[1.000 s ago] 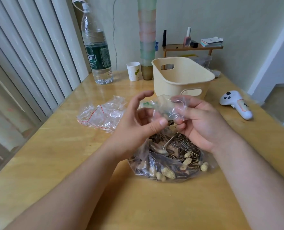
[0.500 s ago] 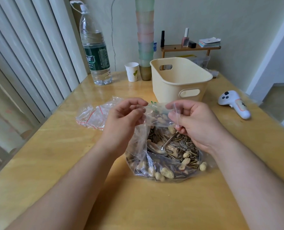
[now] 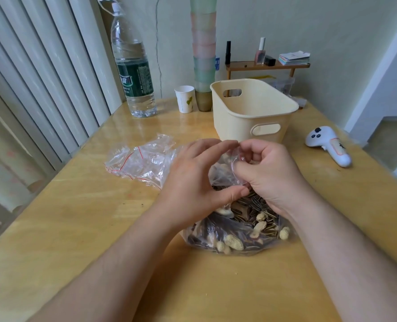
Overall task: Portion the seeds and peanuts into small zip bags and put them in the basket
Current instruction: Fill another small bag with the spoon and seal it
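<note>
Right now both my hands hold one small zip bag over the big bag of seeds and peanuts.

My left hand [image 3: 192, 182] and right hand [image 3: 269, 173] each pinch the small zip bag [image 3: 223, 175] at its mouth, their grip narrow; it's light, limp, slippery film (best taken by the stiffer zip edge). One big bag [image 3: 237, 231], one basket [image 3: 251, 112] and a heap of spare bags [image 3: 141, 161] sit on the table [image 3: 76, 228].

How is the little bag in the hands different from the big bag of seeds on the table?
The small zip bag is held up, pinched by the left hand and right hand; the big bag lies on the table. The small zip bag looks much smaller. The big bag bulges with striped seeds and peanuts; how much the small one holds is hard to tell. Both are clear plastic.
</note>
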`<action>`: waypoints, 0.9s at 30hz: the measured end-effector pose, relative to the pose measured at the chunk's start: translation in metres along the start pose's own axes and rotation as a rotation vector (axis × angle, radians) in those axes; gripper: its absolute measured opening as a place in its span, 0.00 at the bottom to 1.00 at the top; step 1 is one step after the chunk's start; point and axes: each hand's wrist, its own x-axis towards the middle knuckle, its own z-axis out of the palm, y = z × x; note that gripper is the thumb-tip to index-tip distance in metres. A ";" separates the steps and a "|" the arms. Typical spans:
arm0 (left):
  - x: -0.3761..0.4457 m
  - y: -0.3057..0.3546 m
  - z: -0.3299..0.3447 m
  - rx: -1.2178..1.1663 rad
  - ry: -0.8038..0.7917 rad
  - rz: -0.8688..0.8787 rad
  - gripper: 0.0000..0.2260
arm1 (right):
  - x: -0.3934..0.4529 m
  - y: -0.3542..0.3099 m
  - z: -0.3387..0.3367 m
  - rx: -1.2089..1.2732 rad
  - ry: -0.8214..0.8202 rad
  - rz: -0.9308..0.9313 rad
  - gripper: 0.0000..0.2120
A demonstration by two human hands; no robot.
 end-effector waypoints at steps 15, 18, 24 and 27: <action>0.001 -0.012 0.007 -0.484 0.219 -0.360 0.27 | 0.000 -0.003 -0.038 -1.051 -0.088 0.192 0.26; -0.002 -0.012 0.013 -0.226 0.147 -0.290 0.28 | 0.004 0.005 -0.037 -1.086 -0.045 0.220 0.27; -0.001 -0.007 0.020 -0.021 0.102 -0.231 0.30 | 0.011 0.031 -0.035 -0.847 0.100 0.297 0.27; 0.000 -0.008 0.020 0.005 0.092 -0.213 0.31 | 0.017 0.041 -0.037 -0.684 0.179 0.348 0.27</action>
